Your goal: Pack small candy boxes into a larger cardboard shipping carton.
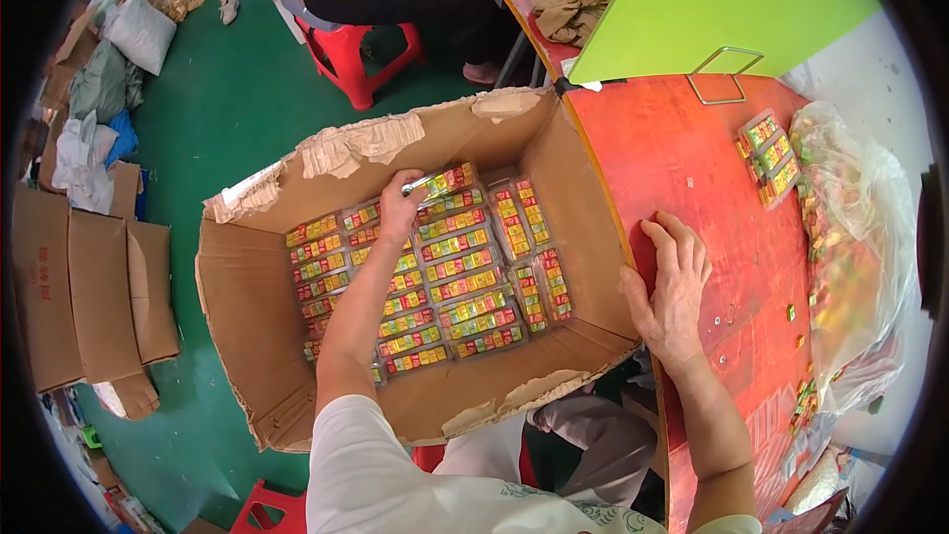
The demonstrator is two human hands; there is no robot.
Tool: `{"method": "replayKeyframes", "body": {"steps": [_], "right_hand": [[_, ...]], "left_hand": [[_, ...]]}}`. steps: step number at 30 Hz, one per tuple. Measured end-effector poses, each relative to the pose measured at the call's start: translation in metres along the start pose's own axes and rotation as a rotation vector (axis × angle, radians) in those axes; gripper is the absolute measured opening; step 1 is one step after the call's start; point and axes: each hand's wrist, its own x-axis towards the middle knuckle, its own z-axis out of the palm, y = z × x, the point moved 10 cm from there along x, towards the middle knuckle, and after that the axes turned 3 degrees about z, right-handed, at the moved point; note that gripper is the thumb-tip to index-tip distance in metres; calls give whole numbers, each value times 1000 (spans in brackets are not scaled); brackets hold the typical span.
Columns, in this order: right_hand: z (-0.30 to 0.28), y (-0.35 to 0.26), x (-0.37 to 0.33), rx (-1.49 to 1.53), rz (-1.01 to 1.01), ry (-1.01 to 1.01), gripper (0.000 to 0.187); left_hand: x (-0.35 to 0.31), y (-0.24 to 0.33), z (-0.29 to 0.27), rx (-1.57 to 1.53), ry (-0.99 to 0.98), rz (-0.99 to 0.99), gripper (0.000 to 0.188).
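Observation:
A large cardboard box (247, 307) with torn top edges stands in front of me. Inside it lie rows of clear plastic packs (465, 287) filled with small red, yellow and green pieces. My left hand (398, 206) reaches into the far side of the box. Its fingers close on the end of one clear pack (450, 180), which sits tilted above the others. My right hand (674, 292) rests on the red table (712, 168) beside the box, fingers apart and holding nothing.
On the table, more clear packs (769, 158) lie by a big clear bag (860, 257) of small colourful pieces. A green board (722, 10) with a wire handle stands behind. Beyond the box, a person sits on a red stool (361, 59). Folded cartons (99, 287) lie left.

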Motion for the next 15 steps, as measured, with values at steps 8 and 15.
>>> {"method": "replayKeyframes", "body": {"steps": [8, 15], "right_hand": [[-1, 0, 1, 3, 3, -7, 52], [0, 1, 1, 2, 2, -4, 51]], "left_hand": [[-8, -4, 8, -197, 52, -140, 30], [-11, 3, 9, -264, 78, -136, 26]]}}
